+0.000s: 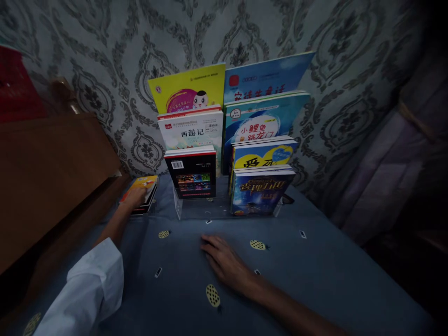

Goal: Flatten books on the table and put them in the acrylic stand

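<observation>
At the left, my left hand (pixel 137 197) is closed on the near part of an orange-and-white book (pixel 149 180) on top of a small stack of books. Its fingers are small and dim in the picture. My right hand (pixel 224 261) lies palm down on the dark blue cloth (pixel 287 289), fingers stretched out, holding nothing. Beyond it, a clear stand (pixel 178 207) carries books in two columns. A black book (pixel 192 175) is at the front left, and a dark blue book (pixel 261 191) at the front right.
Behind the front books rise a white book (pixel 191 130), a yellow-green book (pixel 189 86) and several blue ones. Patterned wallpaper (pixel 147 140) backs the bed. A brown wooden headboard (pixel 56 172) stands along the left, and a pale curtain (pixel 388 172) hangs at the right.
</observation>
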Action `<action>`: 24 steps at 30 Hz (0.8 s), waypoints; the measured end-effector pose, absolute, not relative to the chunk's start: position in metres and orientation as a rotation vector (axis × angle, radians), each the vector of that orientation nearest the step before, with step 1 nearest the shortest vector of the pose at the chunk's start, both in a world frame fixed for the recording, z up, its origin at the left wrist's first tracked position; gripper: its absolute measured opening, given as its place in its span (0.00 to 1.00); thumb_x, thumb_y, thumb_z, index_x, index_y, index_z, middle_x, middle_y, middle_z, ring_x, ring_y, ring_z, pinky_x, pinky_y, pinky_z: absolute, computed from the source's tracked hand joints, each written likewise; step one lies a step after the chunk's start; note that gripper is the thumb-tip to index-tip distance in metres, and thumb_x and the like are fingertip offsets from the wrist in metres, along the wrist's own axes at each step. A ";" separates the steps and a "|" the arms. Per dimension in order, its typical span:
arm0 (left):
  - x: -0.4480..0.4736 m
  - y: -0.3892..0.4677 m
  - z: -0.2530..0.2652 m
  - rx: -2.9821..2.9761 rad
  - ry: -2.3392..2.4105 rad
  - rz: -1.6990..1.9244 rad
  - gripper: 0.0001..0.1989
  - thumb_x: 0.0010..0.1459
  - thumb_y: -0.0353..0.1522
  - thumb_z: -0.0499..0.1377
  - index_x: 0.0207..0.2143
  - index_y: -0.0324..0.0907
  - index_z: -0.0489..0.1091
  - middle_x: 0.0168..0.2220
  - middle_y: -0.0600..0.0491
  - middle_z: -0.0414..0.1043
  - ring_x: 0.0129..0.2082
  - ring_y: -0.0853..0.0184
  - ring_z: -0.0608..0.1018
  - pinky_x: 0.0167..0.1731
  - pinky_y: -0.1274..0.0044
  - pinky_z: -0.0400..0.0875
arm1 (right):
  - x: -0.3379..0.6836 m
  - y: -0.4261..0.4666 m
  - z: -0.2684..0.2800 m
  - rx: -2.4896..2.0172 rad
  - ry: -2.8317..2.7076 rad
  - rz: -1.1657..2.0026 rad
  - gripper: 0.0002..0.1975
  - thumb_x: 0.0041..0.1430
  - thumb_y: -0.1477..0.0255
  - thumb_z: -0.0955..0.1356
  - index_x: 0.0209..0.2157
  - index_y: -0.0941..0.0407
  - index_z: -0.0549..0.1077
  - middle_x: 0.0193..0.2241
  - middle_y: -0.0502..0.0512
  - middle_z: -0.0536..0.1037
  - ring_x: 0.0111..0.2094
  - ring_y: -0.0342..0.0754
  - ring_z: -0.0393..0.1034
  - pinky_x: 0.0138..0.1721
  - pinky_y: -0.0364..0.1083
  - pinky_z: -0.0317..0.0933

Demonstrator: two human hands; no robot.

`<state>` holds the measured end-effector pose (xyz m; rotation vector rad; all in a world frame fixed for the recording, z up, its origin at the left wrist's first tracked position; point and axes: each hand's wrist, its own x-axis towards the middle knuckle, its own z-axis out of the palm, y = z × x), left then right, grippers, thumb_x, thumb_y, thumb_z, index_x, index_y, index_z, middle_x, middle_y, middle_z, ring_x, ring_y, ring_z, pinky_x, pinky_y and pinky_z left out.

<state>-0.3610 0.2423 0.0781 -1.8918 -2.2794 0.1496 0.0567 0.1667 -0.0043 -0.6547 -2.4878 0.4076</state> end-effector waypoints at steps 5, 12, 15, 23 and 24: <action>-0.332 0.207 0.094 -1.865 -2.303 0.312 0.20 0.54 0.23 0.52 0.49 0.38 0.71 0.51 0.39 0.75 0.52 0.55 0.77 0.49 0.69 0.71 | 0.056 0.167 -0.005 -0.638 -2.462 0.392 0.16 0.65 0.78 0.62 0.50 0.56 0.76 0.56 0.63 0.75 0.56 0.54 0.70 0.58 0.55 0.67; -0.269 0.115 0.097 -2.170 -2.283 0.336 0.22 0.55 0.28 0.55 0.53 0.42 0.70 0.49 0.42 0.76 0.43 0.56 0.80 0.43 0.70 0.71 | 0.057 0.167 -0.006 -0.617 -2.446 0.416 0.16 0.67 0.76 0.61 0.50 0.55 0.76 0.55 0.63 0.75 0.56 0.54 0.70 0.58 0.55 0.67; -0.269 0.106 0.107 -2.708 -2.336 0.071 0.24 0.60 0.41 0.56 0.58 0.47 0.67 0.43 0.50 0.79 0.41 0.61 0.80 0.43 0.74 0.72 | 0.056 0.168 -0.006 -0.632 -2.477 0.432 0.16 0.67 0.76 0.61 0.51 0.56 0.76 0.56 0.63 0.75 0.56 0.54 0.70 0.58 0.55 0.67; -0.335 0.156 0.042 -1.910 -2.473 -0.376 0.27 0.64 0.41 0.48 0.61 0.38 0.63 0.62 0.42 0.66 0.63 0.56 0.68 0.61 0.65 0.63 | 0.054 0.168 -0.005 -0.635 -2.509 0.473 0.16 0.66 0.77 0.62 0.51 0.57 0.75 0.56 0.63 0.74 0.57 0.55 0.69 0.58 0.56 0.66; -0.339 0.157 0.031 -1.923 -2.450 -0.417 0.26 0.65 0.40 0.47 0.61 0.39 0.64 0.63 0.44 0.66 0.64 0.58 0.67 0.62 0.65 0.62 | 0.054 0.168 -0.005 -0.630 -2.510 0.477 0.16 0.66 0.77 0.62 0.51 0.57 0.75 0.56 0.62 0.74 0.57 0.55 0.69 0.58 0.56 0.66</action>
